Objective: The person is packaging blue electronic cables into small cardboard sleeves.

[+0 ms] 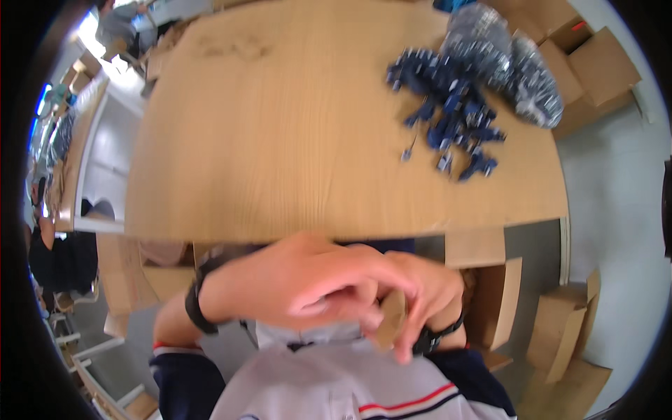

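My left hand (294,283) and my right hand (420,294) are together close to my chest, below the near edge of the wooden table (280,126). Both hands are blurred. A small tan cardboard piece (390,320) sits between the fingers of my right hand, and my left fingers curl against it. Each wrist carries a dark band. A pile of small dark blue parts (451,112) lies on the table's far right, apart from both hands.
Clear bags of blue parts (518,63) lie beyond the pile. Brown cardboard boxes (595,70) stand at the top right, more boxes (560,329) on the floor at the lower right. Another bench (70,154) and a seated person are at the left.
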`<move>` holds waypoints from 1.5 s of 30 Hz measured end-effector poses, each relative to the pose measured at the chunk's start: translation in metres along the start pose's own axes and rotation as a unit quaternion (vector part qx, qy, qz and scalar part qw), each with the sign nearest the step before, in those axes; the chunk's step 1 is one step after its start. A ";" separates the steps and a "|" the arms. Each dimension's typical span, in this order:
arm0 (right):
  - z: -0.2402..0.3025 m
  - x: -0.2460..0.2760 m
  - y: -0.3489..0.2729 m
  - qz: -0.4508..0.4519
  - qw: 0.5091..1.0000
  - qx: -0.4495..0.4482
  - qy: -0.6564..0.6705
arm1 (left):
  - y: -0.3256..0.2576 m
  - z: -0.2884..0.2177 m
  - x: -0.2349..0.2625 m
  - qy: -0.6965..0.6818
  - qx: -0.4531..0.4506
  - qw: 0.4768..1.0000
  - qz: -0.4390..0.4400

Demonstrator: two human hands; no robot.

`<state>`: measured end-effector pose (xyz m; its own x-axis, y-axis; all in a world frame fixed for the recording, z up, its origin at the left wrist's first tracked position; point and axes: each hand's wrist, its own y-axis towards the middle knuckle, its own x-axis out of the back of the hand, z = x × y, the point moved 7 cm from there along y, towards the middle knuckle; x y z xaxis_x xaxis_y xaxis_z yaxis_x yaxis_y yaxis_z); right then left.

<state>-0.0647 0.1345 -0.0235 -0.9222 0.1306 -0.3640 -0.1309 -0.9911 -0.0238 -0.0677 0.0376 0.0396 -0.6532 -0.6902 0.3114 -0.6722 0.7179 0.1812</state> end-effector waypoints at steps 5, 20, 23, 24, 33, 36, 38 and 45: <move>0.004 -0.023 -0.016 -0.168 0.953 0.136 0.213 | -0.014 -0.031 -0.024 0.288 -0.217 0.925 -0.118; -0.157 -0.003 0.066 -0.032 0.999 0.028 -0.009 | 0.137 -0.038 -0.124 0.192 -0.141 0.971 -0.028; -0.177 -0.001 0.055 -0.071 0.997 0.026 0.006 | 0.130 -0.012 -0.129 0.277 -0.050 0.957 0.069; -0.187 0.005 0.044 -0.096 0.995 0.024 0.011 | 0.124 -0.005 -0.124 0.234 -0.022 0.968 0.092; -0.183 0.012 0.061 -0.141 0.970 -0.036 -0.195 | -0.014 -0.048 0.013 0.235 -0.157 0.919 -0.273; -0.162 0.008 0.050 -0.150 0.965 0.062 -0.207 | -0.084 -0.072 0.042 0.321 -0.175 0.854 -0.369; -0.115 0.007 0.025 -0.149 0.967 0.029 -0.206 | -0.122 -0.060 0.068 0.331 0.015 0.812 -0.481; 0.029 0.019 -0.049 -0.404 0.792 0.218 -0.402 | -0.125 -0.033 0.181 0.219 0.129 0.852 -0.457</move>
<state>-0.0863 0.1859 -0.0017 -0.3828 0.8659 0.3219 -0.7486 -0.4949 0.4412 -0.0905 -0.1739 0.1039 0.3392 -0.8091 0.4798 -0.9218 -0.1841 0.3412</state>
